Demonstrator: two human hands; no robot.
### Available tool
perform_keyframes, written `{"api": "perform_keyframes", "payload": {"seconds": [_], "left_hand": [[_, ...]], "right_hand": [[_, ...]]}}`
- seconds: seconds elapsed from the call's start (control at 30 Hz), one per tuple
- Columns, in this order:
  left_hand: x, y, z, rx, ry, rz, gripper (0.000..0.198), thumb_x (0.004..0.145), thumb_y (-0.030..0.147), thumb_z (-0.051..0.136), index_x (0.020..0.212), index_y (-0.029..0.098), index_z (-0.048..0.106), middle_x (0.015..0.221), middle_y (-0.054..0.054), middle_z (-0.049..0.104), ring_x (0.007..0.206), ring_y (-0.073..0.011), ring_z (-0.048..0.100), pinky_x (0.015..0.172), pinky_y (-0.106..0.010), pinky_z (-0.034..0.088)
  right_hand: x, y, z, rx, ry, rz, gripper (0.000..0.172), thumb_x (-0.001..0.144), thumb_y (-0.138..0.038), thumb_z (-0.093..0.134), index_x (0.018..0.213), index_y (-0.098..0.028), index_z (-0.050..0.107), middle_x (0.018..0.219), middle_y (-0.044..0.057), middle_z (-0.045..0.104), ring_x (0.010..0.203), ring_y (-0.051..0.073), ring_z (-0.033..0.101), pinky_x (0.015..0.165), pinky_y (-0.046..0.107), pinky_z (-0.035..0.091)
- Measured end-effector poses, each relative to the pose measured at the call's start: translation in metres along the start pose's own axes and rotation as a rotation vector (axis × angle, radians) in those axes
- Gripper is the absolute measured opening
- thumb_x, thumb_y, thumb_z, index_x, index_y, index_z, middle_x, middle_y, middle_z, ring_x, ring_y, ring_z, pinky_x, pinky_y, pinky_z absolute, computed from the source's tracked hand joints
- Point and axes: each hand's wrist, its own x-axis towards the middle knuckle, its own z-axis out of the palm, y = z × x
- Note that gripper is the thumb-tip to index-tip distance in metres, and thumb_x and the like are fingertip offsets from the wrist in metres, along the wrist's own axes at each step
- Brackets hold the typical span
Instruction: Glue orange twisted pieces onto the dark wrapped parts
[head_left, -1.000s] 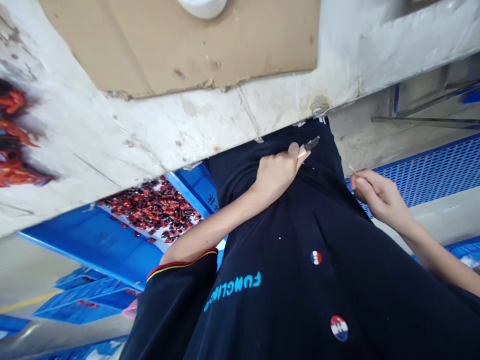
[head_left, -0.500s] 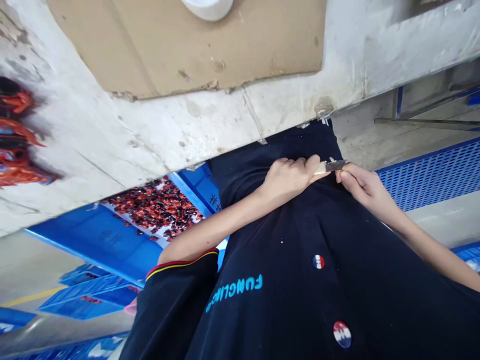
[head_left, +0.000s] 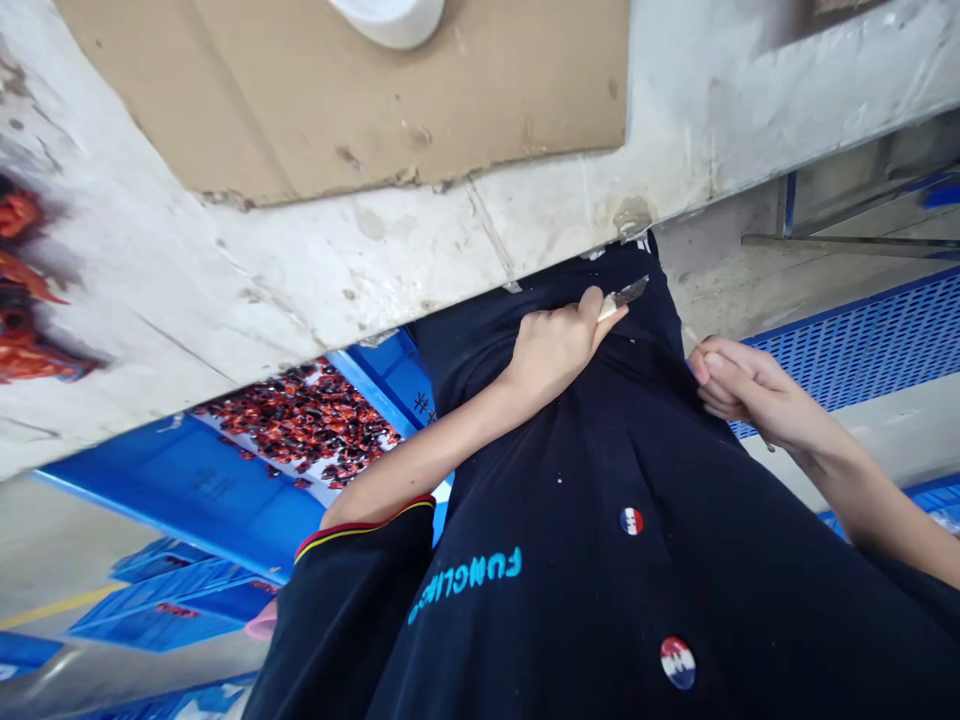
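Two-handed gripping above a shirt (head_left: pixel 570 540): clenching a knife (head_left: pixel 619 297) by its pale handle in the left hand (head_left: pixel 559 345), curling the right hand (head_left: pixel 750 385) around a thin stick (head_left: pixel 769 444), light, probably brittle, safest held mid-shaft.

Factory workshop: blue plastic crates (head_left: pixel 161 605), a worn concrete bench (head_left: pixel 360 275), heaped red-black parts (head_left: pixel 300 425)

Bright, even light washes the pale concrete ledge (head_left: pixel 375 270), leaving only soft shadows, while the dark shirt (head_left: pixel 570 530) shows little detail. Wide-lens distortion bends the edges, and the orange pieces (head_left: pixel 22 290) at nine o'clock smear out of focus.
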Motion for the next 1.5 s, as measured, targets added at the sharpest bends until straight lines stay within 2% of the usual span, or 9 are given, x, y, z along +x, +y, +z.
{"api": "perform_keyframes", "payload": {"seconds": [0.2,0.4,0.57,0.73,0.9,1.07,1.17,1.33,1.5], "left_hand": [[-0.008,0.001,-0.004,-0.077,0.125,0.316,0.054,0.103,0.051,0.026,0.090,0.014,0.063,0.058,-0.004,0.067,0.054,-0.0164,0.068,0.050,-0.024,0.036],[-0.007,0.002,-0.001,0.009,0.183,0.377,0.048,0.102,0.048,0.032,0.088,0.014,0.064,0.054,-0.002,0.064,0.049,-0.0162,0.065,0.049,-0.025,0.035],[-0.006,0.006,-0.001,0.063,0.196,0.293,0.050,0.102,0.048,0.032,0.085,0.015,0.065,0.053,-0.001,0.063,0.047,-0.0153,0.064,0.047,-0.026,0.032],[-0.005,0.014,-0.002,0.059,0.092,0.176,0.041,0.101,0.043,0.040,0.082,0.016,0.065,0.056,-0.003,0.065,0.050,-0.0159,0.066,0.045,-0.027,0.027],[-0.003,0.017,-0.004,0.047,-0.014,0.118,0.039,0.100,0.044,0.043,0.086,0.015,0.065,0.060,-0.005,0.068,0.053,-0.0163,0.068,0.044,-0.026,0.024],[0.005,0.007,-0.004,0.069,-0.070,-0.201,0.050,0.099,0.055,0.039,0.090,0.013,0.065,0.057,-0.007,0.069,0.051,-0.0173,0.067,0.043,-0.023,0.022],[0.006,0.004,-0.004,0.005,-0.028,-0.086,0.055,0.100,0.055,0.031,0.090,0.013,0.065,0.058,-0.008,0.069,0.052,-0.0190,0.068,0.043,-0.024,0.025],[-0.001,0.006,-0.006,-0.053,0.067,0.214,0.054,0.102,0.053,0.027,0.090,0.015,0.064,0.058,-0.005,0.067,0.054,-0.0178,0.068,0.048,-0.025,0.034],[-0.001,0.007,-0.004,-0.010,0.043,0.272,0.047,0.100,0.051,0.035,0.094,0.014,0.063,0.059,-0.005,0.067,0.055,-0.0194,0.068,0.051,-0.026,0.038]], "right_hand": [[0.016,0.002,0.003,-0.005,-0.054,0.056,0.032,0.094,-0.052,0.049,0.090,-0.021,0.052,0.052,-0.011,0.021,0.041,0.006,0.013,0.034,0.019,0.011],[0.021,0.000,0.006,-0.120,-0.050,0.011,0.039,0.094,-0.056,0.045,0.086,-0.020,0.053,0.049,-0.011,0.023,0.040,0.006,0.015,0.035,0.022,0.012],[0.020,-0.003,0.009,-0.257,-0.013,-0.084,0.041,0.096,-0.054,0.042,0.073,-0.020,0.046,0.049,-0.009,0.027,0.043,0.006,0.022,0.041,0.023,0.017],[0.019,-0.006,0.013,-0.351,0.077,-0.112,0.042,0.096,-0.055,0.043,0.073,-0.020,0.047,0.051,-0.008,0.031,0.045,0.006,0.024,0.043,0.024,0.019],[0.014,-0.008,0.014,-0.230,0.060,-0.037,0.043,0.094,-0.056,0.047,0.070,-0.021,0.044,0.048,-0.009,0.028,0.042,0.006,0.023,0.039,0.021,0.019],[-0.009,-0.006,0.003,-0.004,0.070,0.082,0.035,0.092,-0.050,0.054,0.073,-0.022,0.046,0.048,-0.011,0.022,0.038,0.005,0.016,0.033,0.019,0.012],[-0.005,-0.002,-0.002,0.066,0.101,0.082,0.035,0.093,-0.050,0.051,0.073,-0.023,0.043,0.050,-0.012,0.017,0.037,0.004,0.009,0.032,0.018,0.010],[0.019,-0.001,0.005,0.022,0.015,0.064,0.038,0.093,-0.053,0.051,0.072,-0.022,0.043,0.051,-0.011,0.018,0.040,0.005,0.012,0.035,0.019,0.011],[0.023,-0.004,0.009,-0.192,0.012,-0.050,0.042,0.096,-0.053,0.045,0.069,-0.021,0.043,0.049,-0.009,0.027,0.044,0.007,0.022,0.042,0.023,0.018]]}}
